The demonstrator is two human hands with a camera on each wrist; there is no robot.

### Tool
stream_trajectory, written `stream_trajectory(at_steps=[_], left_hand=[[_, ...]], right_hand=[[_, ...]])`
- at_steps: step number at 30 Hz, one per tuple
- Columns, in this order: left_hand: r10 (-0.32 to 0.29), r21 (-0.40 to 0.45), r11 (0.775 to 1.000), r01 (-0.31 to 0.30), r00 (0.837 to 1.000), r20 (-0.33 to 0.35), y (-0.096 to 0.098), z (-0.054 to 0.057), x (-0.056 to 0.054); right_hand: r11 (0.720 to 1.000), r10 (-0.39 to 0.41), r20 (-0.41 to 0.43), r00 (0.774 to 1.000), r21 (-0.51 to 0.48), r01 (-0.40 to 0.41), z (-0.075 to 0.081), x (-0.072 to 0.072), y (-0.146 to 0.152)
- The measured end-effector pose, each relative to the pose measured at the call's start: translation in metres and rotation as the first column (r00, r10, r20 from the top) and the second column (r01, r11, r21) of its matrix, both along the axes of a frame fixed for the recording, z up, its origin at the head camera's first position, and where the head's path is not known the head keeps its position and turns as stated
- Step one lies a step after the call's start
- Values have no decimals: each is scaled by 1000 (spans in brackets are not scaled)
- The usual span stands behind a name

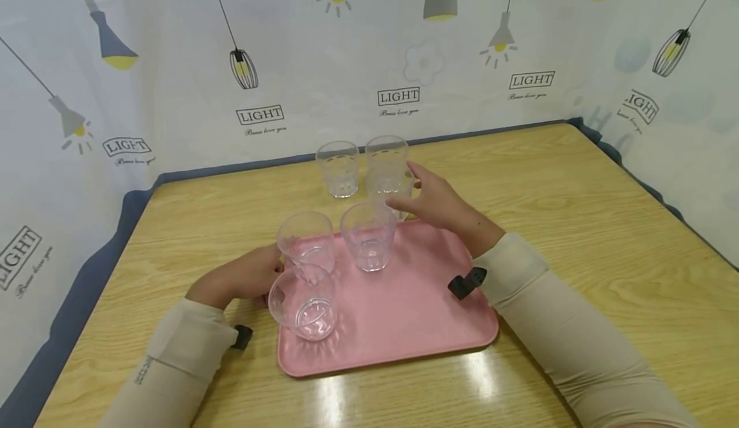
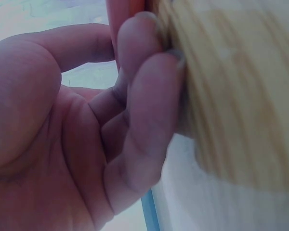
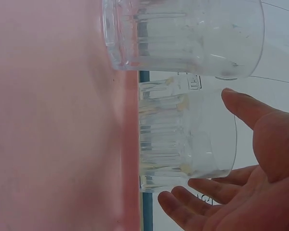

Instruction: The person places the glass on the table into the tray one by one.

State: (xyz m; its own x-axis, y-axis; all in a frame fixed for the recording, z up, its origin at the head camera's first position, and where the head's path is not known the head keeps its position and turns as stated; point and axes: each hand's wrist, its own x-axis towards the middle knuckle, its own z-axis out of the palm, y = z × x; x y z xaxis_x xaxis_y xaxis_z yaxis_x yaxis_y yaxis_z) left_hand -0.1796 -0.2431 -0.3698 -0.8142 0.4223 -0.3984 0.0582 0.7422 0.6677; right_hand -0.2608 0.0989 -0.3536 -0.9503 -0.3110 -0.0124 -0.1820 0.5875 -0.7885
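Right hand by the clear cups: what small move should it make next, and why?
Probably gently closing the right hand around the clear, round, plastic-looking cup beyond the pink rectangular tray: thumb and fingers flank that cup, while the left hand holds the tray's edge.

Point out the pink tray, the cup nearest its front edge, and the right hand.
Pink tray (image 1: 404,312): head view, on its bare floor.
Front cup (image 1: 310,314): head view, on its clear base.
Right hand (image 1: 437,202): head view, on the back of the hand.
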Motion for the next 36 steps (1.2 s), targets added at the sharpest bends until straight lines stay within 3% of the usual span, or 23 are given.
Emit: stream_trajectory(at_steps=[15, 22, 36], left_hand=[[4, -8, 1000, -4, 1000, -12, -3, -4, -2], [-19, 38, 999, 19, 1000, -22, -2, -4, -2], [-14, 22, 1000, 14, 1000, -3, -3, -5, -3]], right_hand=[[1000, -4, -29, 1000, -2, 4, -5, -4, -3], [999, -15, -52, 999, -31, 14, -9, -8, -1], [987, -19, 45, 999, -158, 26, -9, -5, 0]])
